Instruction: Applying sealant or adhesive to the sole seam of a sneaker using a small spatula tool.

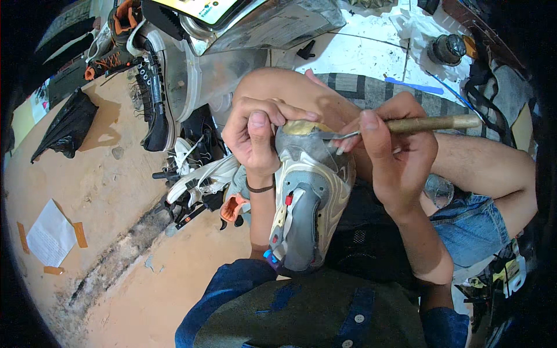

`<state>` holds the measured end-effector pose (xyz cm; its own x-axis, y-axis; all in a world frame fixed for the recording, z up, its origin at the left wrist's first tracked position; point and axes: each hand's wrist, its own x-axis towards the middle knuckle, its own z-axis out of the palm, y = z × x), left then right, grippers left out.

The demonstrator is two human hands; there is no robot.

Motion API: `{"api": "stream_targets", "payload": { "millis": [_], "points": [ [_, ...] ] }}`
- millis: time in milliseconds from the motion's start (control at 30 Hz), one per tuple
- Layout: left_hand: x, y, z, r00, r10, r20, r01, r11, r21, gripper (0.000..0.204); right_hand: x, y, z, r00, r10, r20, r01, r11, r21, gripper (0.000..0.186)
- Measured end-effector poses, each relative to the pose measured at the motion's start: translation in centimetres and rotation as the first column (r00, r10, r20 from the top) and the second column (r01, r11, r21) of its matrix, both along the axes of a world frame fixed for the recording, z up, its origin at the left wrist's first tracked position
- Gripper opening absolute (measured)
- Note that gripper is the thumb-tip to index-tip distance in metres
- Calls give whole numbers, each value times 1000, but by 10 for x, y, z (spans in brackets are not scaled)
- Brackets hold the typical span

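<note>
A grey and cream sneaker (316, 174) rests against my lap, its toe pointing away from me. My left hand (257, 132) is closed around the left side of the toe, with the fingers on a yellowish piece (304, 127) at the toe's far edge. Between the thumb and fingers of my right hand (400, 153) is an awl (435, 123) with a wooden handle. Its thin metal shaft reaches left to the edge of the toe. Whether the tip is in the material or only touching it, I cannot tell.
Several shoes, among them a black high-top (156, 98), lie at the left beside a clear plastic bin (214, 69). A dark jar (448, 49) stands at the far right on white tiles. A blue strip (413, 86) lies on the grey checked cloth (371, 87). Paper (51, 235) is taped at left.
</note>
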<state>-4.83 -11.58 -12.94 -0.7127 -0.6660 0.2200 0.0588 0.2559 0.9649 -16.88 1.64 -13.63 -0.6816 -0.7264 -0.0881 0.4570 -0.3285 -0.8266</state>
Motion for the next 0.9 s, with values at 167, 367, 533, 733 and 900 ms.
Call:
{"api": "stream_targets", "payload": {
  "millis": [167,367,533,733,900],
  "points": [
    [1,0,1,1000,12,-16,-11,999,33,33,-4,4,-3,999,48,-8,-48,998,-42,12],
    [3,-1,-1,1000,10,-17,-9,999,38,33,-2,2,-4,998,55,-22,-56,998,-42,13],
    [2,1,-3,1000,28,-5,-28,1000,12,34,-4,2,2,997,82,4,-82,997,12,13],
    [4,4,-3,998,54,35,-54,999,-4,35,-5,3,2,983,103,-153,-95,994,59,12],
    [4,6,4,997,55,53,-55,998,6,33,1,4,-12,986,26,166,-24,1000,-17,11]
  ]
}}
